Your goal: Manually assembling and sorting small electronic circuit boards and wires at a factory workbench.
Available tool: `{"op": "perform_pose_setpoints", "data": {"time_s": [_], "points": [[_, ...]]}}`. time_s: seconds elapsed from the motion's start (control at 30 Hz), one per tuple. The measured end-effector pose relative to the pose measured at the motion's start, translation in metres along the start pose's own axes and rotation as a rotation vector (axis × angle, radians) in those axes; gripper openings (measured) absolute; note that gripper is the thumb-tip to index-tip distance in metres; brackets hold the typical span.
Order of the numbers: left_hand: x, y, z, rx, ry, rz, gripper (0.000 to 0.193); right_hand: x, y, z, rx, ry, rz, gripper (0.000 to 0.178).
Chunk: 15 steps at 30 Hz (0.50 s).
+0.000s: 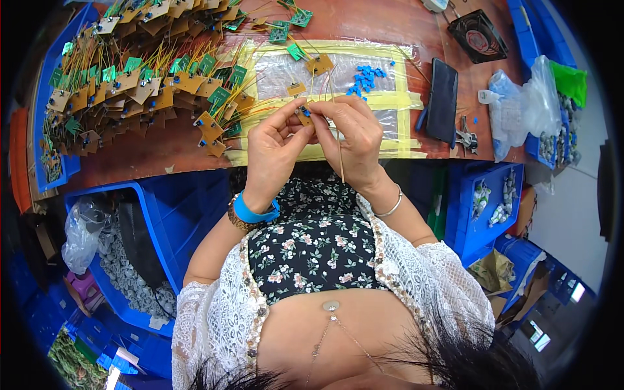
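Observation:
Close together over the near edge of the work area, both my hands have closed fingers around a small brown circuit board (303, 119) with a blue part on it. My left hand (276, 149) pinches it from the left side. The fingertips of my right hand (354, 133) grip at its right edge, partly hiding it. A thin tan stick or stiff strand (340, 153) runs across my right hand; how it is held cannot be made out. Just beyond lie another brown board (320, 64), a smaller brown piece (296, 89) and a scatter of small blue parts (367, 79).
A large pile of wired brown and green boards (140, 88) fills the table's left. To the right are a black phone (441, 101), keys (466, 138), a fan (478, 36) and plastic bags (510, 110). Blue bins (159, 227) stand below the table edge on both sides.

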<state>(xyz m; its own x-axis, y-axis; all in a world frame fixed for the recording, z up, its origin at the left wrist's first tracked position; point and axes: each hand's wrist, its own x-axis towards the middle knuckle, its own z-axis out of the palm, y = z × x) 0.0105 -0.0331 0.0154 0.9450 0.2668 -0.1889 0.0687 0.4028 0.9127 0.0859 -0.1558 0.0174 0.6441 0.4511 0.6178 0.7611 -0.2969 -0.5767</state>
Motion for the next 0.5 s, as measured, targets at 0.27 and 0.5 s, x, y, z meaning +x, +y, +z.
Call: {"op": "perform_pose_setpoints", "data": {"time_s": [0.27,0.5], "points": [[-0.0003,0.0004,0.0022,-0.008,0.011,-0.001,0.039,-0.0022,-0.0015,-0.0017,-0.011,0.007,0.003,0.020],[-0.0016,-0.0017,0.0009,0.002,0.012,0.009,0.037,-0.0042,-0.0047,-0.0025,-0.005,0.003,0.014,0.021]]}}
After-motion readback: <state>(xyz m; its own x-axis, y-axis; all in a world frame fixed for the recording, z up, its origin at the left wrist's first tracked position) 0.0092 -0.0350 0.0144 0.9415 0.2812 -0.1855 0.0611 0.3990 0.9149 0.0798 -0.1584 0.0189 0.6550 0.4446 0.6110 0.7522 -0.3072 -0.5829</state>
